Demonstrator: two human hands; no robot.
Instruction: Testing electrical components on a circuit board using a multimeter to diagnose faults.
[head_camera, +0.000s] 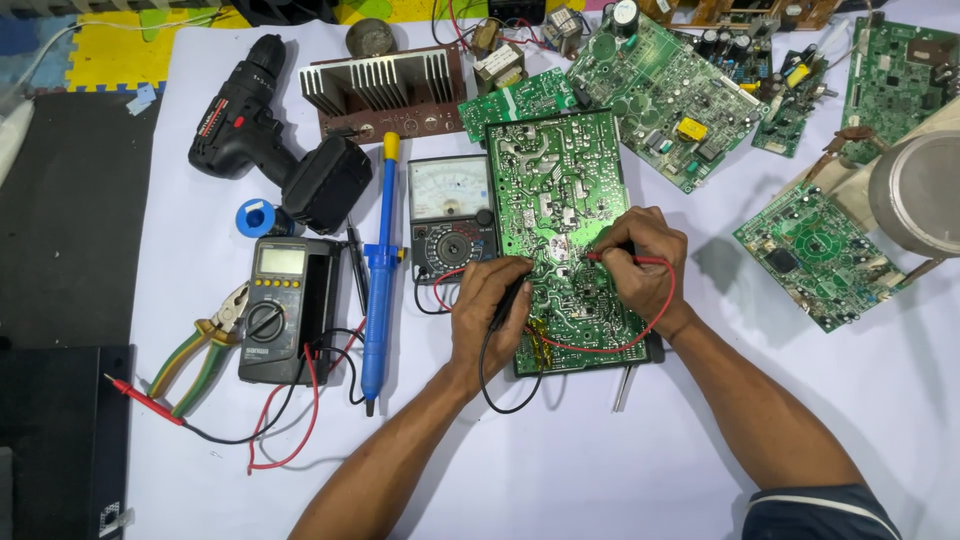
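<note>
A green circuit board (556, 180) lies solder side up in the middle of the white table. My left hand (485, 310) holds a black test probe (513, 296) with its tip on the board's lower left part. My right hand (640, 262) holds a red test probe (605, 256) pressed to the board's centre. Red and black leads loop from the probes below the board toward an analogue meter (452, 215) just left of the board.
Left of the meter lie a blue desoldering pump (379, 270), a digital multimeter (278, 310), pliers (205, 350) and a black cordless drill (270, 130). A heat sink (385, 90) and several more circuit boards (815, 250) crowd the back and right.
</note>
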